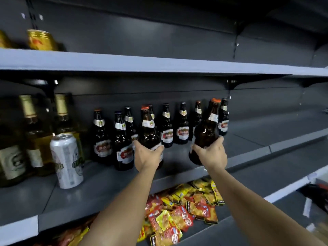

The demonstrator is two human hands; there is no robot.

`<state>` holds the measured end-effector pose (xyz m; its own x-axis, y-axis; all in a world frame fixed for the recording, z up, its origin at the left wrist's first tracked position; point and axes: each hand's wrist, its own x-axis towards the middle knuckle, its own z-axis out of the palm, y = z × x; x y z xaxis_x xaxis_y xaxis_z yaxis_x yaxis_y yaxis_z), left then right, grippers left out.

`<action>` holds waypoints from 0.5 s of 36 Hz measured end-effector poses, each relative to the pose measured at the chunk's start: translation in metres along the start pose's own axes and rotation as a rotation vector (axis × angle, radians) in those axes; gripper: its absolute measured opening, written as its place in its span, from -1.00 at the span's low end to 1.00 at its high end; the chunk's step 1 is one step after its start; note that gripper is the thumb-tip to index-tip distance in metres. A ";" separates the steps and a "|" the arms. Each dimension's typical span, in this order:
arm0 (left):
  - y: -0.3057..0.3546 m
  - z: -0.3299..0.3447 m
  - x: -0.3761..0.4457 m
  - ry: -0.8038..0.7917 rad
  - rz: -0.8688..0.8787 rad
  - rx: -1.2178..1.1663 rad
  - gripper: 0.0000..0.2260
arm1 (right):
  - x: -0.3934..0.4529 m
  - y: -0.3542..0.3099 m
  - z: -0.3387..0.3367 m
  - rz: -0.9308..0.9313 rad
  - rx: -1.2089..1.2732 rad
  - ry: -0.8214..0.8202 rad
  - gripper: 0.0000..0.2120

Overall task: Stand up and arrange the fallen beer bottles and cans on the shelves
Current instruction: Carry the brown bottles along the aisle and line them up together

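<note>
Both hands [179, 155] grip brown, orange-capped, red-labelled beer bottles [206, 128].

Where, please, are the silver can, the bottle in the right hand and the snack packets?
silver can [68, 161]: head view, middle of its printed side.
bottle in the right hand [206, 132]: head view, brown shoulder above the hand.
snack packets [179, 213]: head view, middle of the pile, lower shelf.

2 gripped brown bottles [148, 128], upright, tilted [205, 130]
</note>
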<state>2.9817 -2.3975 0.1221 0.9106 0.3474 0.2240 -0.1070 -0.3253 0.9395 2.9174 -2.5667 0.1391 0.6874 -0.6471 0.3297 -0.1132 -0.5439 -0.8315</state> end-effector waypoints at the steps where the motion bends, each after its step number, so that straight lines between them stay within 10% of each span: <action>1: -0.004 0.002 0.010 0.013 -0.009 -0.002 -0.28 | 0.007 -0.003 0.009 -0.002 0.000 -0.017 -0.39; 18: -0.029 0.057 0.081 0.008 -0.052 0.100 -0.29 | 0.082 -0.005 0.117 -0.036 -0.093 -0.206 -0.33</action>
<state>3.0815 -2.4099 0.0987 0.9106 0.3728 0.1784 -0.0192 -0.3931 0.9193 3.0586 -2.5545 0.1179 0.8232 -0.5085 0.2525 -0.1448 -0.6181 -0.7727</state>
